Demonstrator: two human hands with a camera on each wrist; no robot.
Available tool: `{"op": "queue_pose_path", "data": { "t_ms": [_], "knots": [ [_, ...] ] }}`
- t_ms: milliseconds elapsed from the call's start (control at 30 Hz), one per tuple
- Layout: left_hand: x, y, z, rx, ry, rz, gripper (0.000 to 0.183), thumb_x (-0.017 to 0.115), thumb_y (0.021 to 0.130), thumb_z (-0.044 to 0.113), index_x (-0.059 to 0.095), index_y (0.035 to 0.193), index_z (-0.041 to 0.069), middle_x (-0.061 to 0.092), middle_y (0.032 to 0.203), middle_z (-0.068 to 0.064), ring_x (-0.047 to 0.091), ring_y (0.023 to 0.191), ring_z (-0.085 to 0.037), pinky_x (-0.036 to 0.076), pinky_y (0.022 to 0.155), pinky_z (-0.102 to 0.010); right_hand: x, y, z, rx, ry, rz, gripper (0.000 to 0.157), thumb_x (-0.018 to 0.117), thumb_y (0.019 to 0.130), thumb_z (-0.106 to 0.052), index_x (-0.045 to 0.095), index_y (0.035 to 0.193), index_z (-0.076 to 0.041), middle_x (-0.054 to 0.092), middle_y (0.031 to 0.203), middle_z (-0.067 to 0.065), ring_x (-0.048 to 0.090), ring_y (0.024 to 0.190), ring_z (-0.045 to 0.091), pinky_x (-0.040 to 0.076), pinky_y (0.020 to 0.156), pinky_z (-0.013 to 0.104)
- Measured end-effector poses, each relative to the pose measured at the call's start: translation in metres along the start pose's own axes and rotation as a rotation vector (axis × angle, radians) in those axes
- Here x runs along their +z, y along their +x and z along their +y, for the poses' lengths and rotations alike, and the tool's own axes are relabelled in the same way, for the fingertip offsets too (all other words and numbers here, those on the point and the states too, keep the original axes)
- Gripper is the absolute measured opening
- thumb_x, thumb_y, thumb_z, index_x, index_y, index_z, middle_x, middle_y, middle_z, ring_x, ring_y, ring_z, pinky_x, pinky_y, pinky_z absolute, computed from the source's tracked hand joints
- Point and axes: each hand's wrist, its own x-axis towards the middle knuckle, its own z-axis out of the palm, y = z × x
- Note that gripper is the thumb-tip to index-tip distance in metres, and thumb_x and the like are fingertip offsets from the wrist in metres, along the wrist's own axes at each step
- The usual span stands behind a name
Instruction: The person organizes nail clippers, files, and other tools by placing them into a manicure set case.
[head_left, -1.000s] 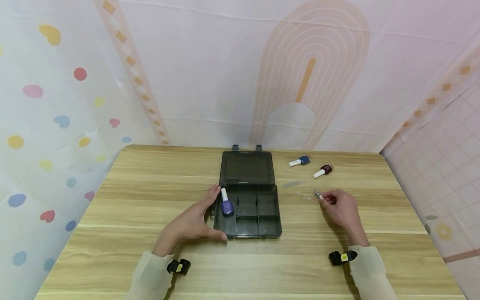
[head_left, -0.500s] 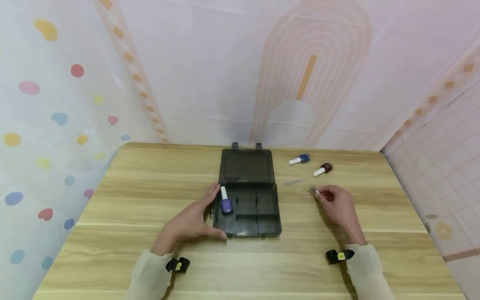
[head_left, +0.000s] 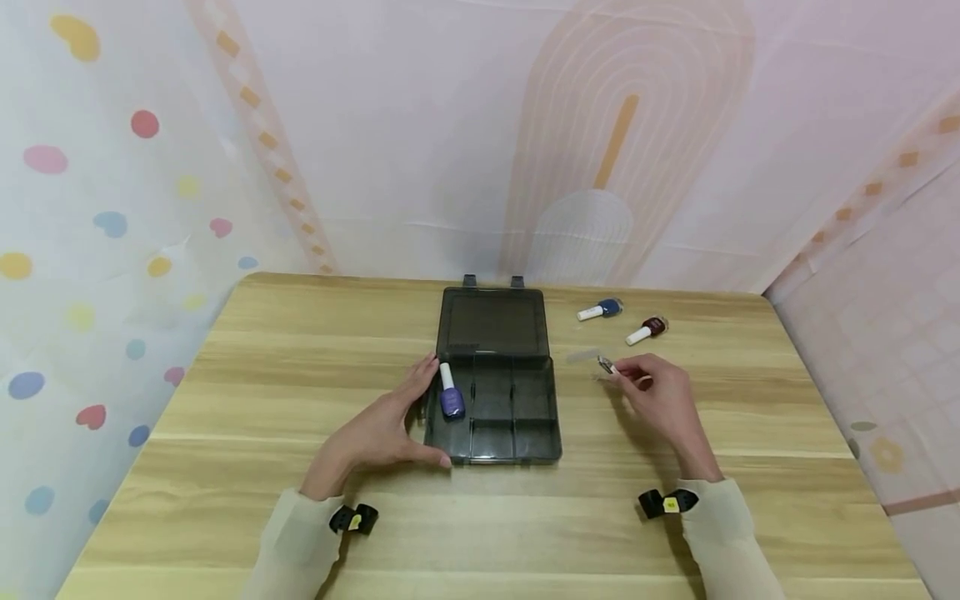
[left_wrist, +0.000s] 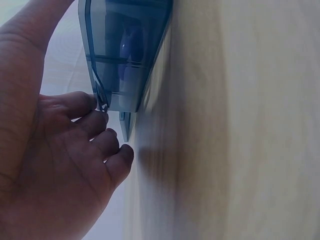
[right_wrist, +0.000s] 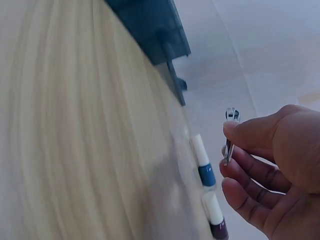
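A dark translucent compartment box (head_left: 536, 442) lies with its lid (head_left: 491, 321) folded back. My left hand (head_left: 378, 429) rests against its left side, thumb at the front edge and fingertips near the hinge corner. In the left wrist view, the loosely bent fingers (left_wrist: 92, 122) touch the box wall. A purple nail polish bottle (head_left: 452, 402) with a white cap lies in the left compartment. My right hand (head_left: 656, 392) pinches a small silver nail clipper (right_wrist: 230, 135) between thumb and fingers, above the table to the right of the box.
A blue nail polish bottle (head_left: 600, 309) and a dark red one (head_left: 647, 330) lie at the back right. Beside the box is a thin translucent strip (head_left: 582, 356), with small clear pieces near the clipper. A patterned cloth (head_left: 420, 167) hangs behind the wooden table (head_left: 480, 533).
My right hand has carried the nail clipper leftward and slightly back, toward the box. My left hand stays against the box. The head view has tilted a little.
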Motion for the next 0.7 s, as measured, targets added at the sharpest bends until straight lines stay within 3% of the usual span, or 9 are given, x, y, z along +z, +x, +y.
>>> {"op": "queue_pose_path", "data": {
  "t_ms": [700],
  "knots": [
    [0.003,-0.001,-0.003,-0.017,-0.022,-0.005,0.133,0.081,0.053,0.064,0.001,0.152,0.026,-0.004,0.159,0.011,0.001,0.145,-0.014,0.023,0.113,-0.049,0.019,-0.005,-0.044,-0.192,0.13,-0.13,0.009,0.073,0.082,-0.014,0.072,0.091,-0.014,0.066,0.084,-0.006,0.061,0.072,0.007,0.055,0.062,0.031]
  ]
}}
